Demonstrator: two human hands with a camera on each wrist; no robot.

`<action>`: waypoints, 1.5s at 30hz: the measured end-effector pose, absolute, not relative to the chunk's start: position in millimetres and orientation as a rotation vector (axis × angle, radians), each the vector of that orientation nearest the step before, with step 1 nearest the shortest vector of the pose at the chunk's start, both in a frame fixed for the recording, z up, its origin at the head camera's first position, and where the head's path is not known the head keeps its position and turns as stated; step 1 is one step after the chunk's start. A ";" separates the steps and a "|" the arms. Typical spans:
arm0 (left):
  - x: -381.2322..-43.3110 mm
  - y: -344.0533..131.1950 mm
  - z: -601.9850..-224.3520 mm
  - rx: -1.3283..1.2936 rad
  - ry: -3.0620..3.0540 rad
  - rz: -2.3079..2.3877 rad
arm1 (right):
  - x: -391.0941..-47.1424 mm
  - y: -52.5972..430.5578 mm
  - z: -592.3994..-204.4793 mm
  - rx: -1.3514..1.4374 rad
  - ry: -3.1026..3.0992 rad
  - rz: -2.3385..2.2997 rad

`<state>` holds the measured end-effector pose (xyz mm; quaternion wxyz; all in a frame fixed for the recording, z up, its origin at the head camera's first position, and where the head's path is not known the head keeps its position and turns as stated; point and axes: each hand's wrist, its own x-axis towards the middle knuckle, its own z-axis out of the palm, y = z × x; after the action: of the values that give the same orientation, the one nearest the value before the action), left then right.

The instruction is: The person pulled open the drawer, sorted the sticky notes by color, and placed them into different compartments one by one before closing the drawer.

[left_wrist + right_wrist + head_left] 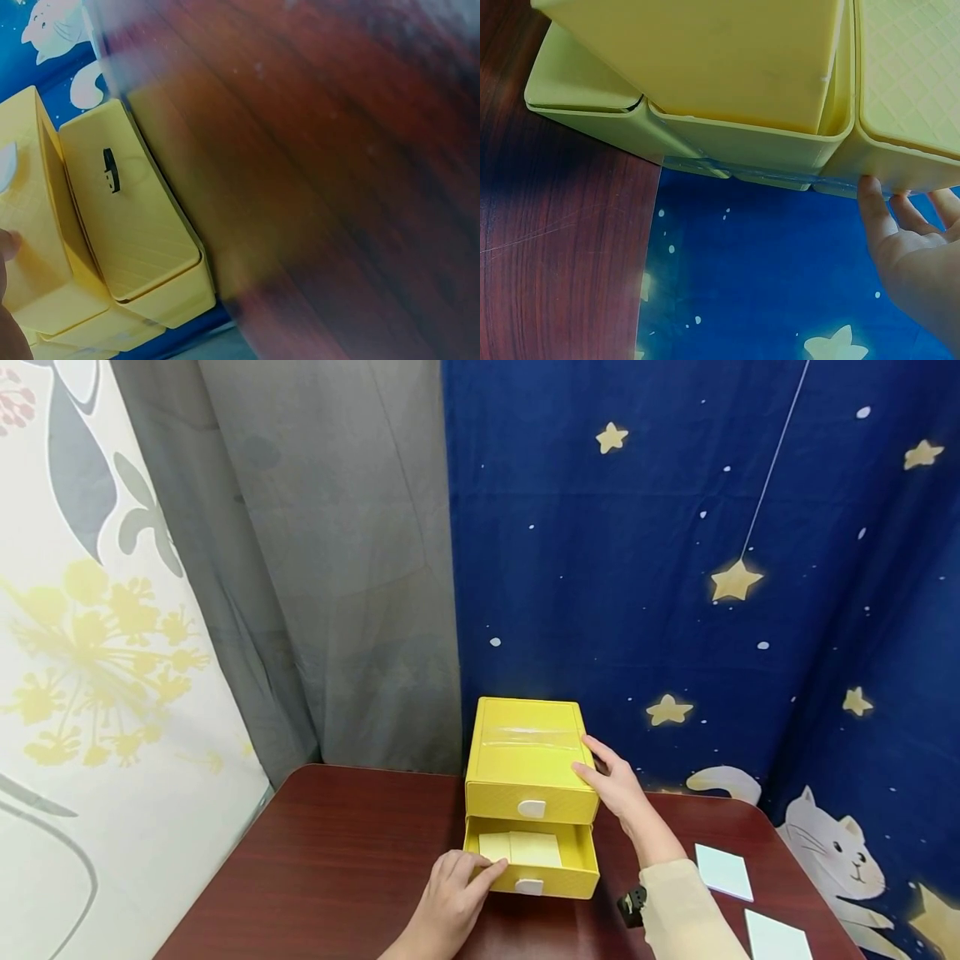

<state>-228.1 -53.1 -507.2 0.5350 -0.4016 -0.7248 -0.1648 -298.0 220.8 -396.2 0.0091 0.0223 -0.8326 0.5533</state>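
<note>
A yellow drawer box (525,752) stands near the table's back edge, clear tape across its top. One drawer (577,882) with a white tab is pulled out below a closed one. Pale yellow paper pieces (534,848) lie inside it. My left hand (448,893) touches the left part of this drawer's front; in the left wrist view a fingertip (9,244) rests against the front face. Relaxed fingers of my right hand (618,785) rest on the box's upper right edge. The right wrist view shows its fingers (877,210) touching the box beside the top drawer.
Two light blue paper pads (723,871) lie at the table's right. A closed bottom drawer (135,210) with a dark slot sits beneath the pulled-out one. Behind the reddish-brown table (337,852) hang grey and star-patterned blue curtains (570,568).
</note>
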 end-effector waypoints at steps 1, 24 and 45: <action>-228.9 -52.7 -507.8 -0.953 -1.734 -0.396 | -298.1 220.7 -396.1 0.070 -2.599 1.729; -250.9 -45.4 -505.2 -0.882 -1.732 -0.363 | -298.1 219.2 -394.7 0.095 -2.565 1.759; -261.9 -39.7 -503.8 -0.828 -1.806 -0.336 | -298.3 219.5 -394.2 0.091 -2.563 1.741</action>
<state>-261.9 -39.7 -503.8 0.5341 -0.3475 -0.7577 -0.1409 -298.3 219.5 -394.2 0.0210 0.0295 -0.8265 0.5617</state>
